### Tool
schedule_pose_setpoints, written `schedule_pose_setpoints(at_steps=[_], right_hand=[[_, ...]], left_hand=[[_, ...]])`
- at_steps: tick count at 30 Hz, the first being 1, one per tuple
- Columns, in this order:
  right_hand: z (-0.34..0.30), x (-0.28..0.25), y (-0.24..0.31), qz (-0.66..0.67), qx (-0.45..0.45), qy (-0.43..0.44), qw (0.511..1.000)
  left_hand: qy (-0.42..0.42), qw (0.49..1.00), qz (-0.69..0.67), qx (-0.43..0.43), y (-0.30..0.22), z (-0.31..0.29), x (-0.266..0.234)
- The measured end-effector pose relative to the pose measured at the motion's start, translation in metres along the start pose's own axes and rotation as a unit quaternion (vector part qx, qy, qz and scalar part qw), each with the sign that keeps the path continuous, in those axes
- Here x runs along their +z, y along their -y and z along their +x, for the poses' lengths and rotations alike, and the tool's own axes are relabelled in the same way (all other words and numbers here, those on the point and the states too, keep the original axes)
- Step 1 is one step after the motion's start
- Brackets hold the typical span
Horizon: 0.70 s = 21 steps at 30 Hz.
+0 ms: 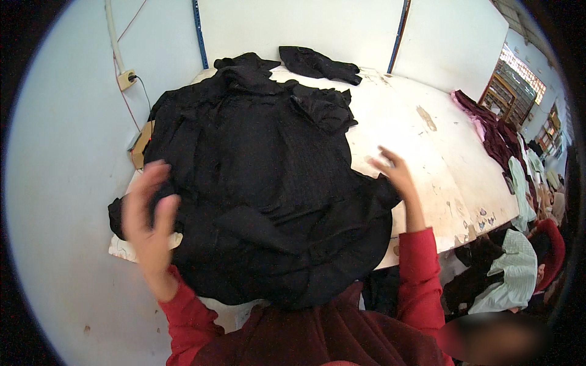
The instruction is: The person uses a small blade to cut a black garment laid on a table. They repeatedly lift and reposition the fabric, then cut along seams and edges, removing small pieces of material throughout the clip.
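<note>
A large black garment (262, 158) lies spread over the table in front of me, its lower part hanging over the near edge toward my body. Folds and bunched cloth show at its far end and along its right side. My left hand (148, 213) is raised over the garment's left edge, fingers apart and slightly blurred, with nothing in it. Beside the garment's right edge hovers my right hand (395, 174), its fingers spread and also holding nothing. Whether either hand touches the cloth is hard to tell.
The pale, worn tabletop (421, 158) extends to the right. A separate black cloth piece (320, 64) lies at the back. Maroon garments (488, 125) hang at the right edge. On the left wall sits a socket (127, 79) with a plug; a cardboard box (141, 146) stands below. Another person is at lower right.
</note>
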State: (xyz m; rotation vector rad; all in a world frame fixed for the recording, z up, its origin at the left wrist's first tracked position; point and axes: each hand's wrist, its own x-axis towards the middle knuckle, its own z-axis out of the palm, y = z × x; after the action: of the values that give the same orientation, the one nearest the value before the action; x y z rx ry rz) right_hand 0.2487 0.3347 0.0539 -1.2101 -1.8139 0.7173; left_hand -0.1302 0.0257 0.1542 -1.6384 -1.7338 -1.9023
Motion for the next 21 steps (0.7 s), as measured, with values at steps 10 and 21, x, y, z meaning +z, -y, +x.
schedule_pose_setpoints(at_steps=[10, 21], right_hand=[[-0.076, 0.100, 0.116, 0.436, 0.236, 0.351, 0.794], [-0.046, 0.055, 0.040, 0.459, 0.072, 0.090, 0.881]], left_hand=[[0.458, 0.809, -0.193, -0.314, 0.065, 0.042, 0.209], [0.365, 0.783, -0.416, -0.284, -0.068, 0.071, 0.176]])
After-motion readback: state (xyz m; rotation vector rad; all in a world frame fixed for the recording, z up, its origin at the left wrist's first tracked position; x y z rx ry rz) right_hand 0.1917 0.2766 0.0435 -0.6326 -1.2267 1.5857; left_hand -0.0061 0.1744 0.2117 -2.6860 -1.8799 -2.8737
